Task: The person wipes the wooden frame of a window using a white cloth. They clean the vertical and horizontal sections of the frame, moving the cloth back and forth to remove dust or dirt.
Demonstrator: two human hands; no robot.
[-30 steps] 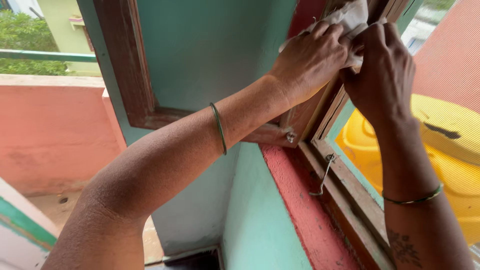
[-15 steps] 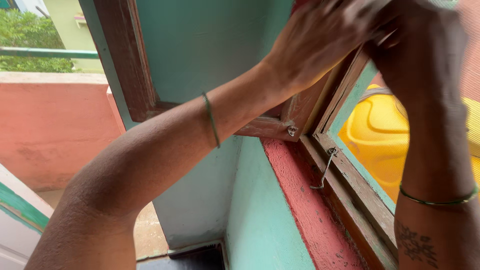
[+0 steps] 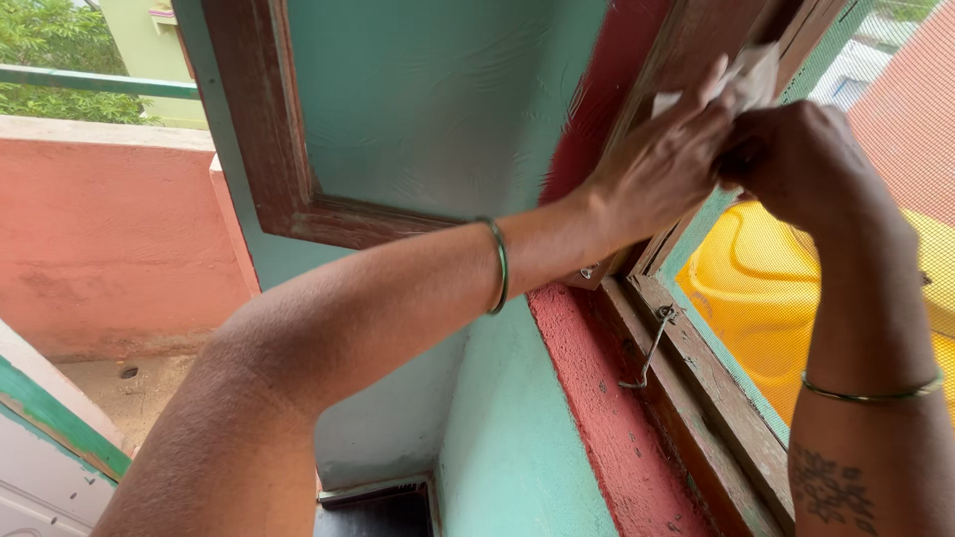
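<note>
Both hands are raised to the upright brown wooden window frame (image 3: 686,60), where the open shutter meets the fixed part. The left hand (image 3: 667,164) presses a crumpled white cloth (image 3: 741,80) flat against the wood; its fingers are spread and bent over the cloth, not closed into a fist. The right hand (image 3: 806,164) is curled beside it, touching it, and seems to pinch the lower part of the same cloth, but the fingertips are hidden behind the knuckles, so I cannot tell how firmly it grips.

The cloth looks thin, soft and very light — it folds and bunches under the palm and has no shape of its own. I judge it will slide easily on the painted wood, so it is better held as a bunch in the palm, with the fingers pressing from behind, than by one loose corner. A corner sticks out above the left hand and could catch on the frame edge.

The frame is stiff and rough, with worn paint. Below the hands hangs a thin metal hook latch (image 3: 649,348), loose on its eye, beside the red painted sill (image 3: 597,398). Behind the mesh screen (image 3: 895,149) a large yellow plastic tank (image 3: 756,288) is seen. Each wrist carries a thin green bangle (image 3: 497,264).
</note>
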